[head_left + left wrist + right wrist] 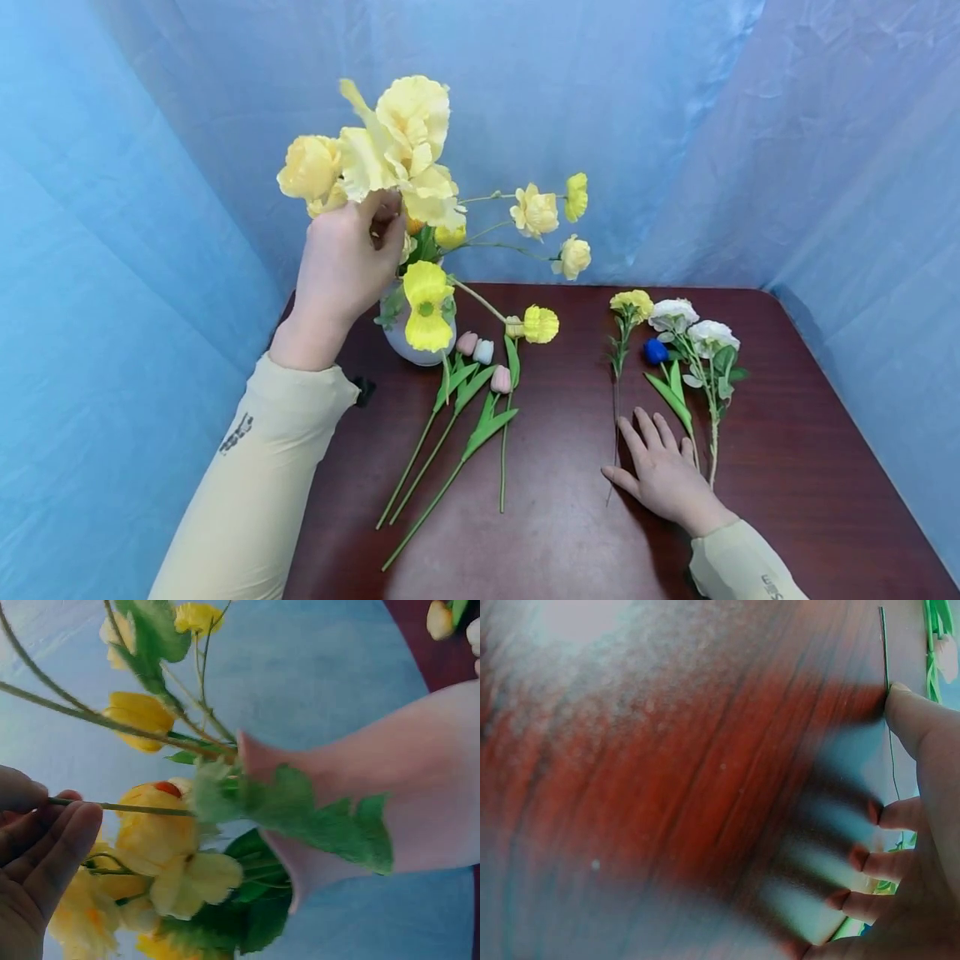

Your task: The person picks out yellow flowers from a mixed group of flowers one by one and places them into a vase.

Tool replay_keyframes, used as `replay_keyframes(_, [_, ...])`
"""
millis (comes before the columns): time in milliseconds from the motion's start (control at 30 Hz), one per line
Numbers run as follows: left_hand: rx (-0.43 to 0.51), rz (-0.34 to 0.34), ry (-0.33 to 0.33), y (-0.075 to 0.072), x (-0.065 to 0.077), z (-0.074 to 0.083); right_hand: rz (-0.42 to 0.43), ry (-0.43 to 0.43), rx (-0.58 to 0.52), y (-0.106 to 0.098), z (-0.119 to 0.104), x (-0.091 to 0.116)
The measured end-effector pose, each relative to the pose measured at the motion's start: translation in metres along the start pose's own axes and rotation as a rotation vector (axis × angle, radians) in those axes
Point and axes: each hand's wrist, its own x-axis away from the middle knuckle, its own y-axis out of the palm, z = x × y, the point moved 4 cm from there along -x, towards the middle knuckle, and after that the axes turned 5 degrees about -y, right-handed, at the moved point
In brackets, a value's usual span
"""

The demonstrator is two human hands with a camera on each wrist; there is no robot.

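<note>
My left hand [341, 258] is raised over the white vase [397, 337] and pinches a thin green stem [142, 808] between thumb and fingers. In the left wrist view this stem runs to the vase mouth, where leaves hide its end. Pale yellow flowers [412, 125] spread above the hand in the head view. My right hand [663, 479] rests on the table with its fingers spread. Its thumb and fingertips lie near the thin stem of a yellow carnation [632, 307]. A blue tulip [656, 351] and white flowers [712, 337] lie just beyond it.
Several tulips, among them a pink tulip [501, 380] and a pale blue tulip [483, 352], lie in front of the vase. Yellow blooms [535, 212] lean out of the vase to the right. Blue curtains [675, 125] surround the dark red table [570, 533].
</note>
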Motion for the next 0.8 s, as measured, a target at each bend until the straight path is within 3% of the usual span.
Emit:
replay_keyframes(133, [0.012, 0.039, 0.021, -0.003, 0.0, 0.003, -0.002, 0.005, -0.006, -0.001, 0.0, 0.0])
replay_keyframes(467, [-0.044, -0.01, 0.015, 0.024, 0.016, -0.019, 0.007, -0.004, 0.01, 0.001, 0.002, 0.0])
replay_keyframes(800, [-0.052, -0.05, -0.116, 0.04, 0.027, -0.044, 0.003, 0.001, 0.014, 0.001, 0.0, -0.001])
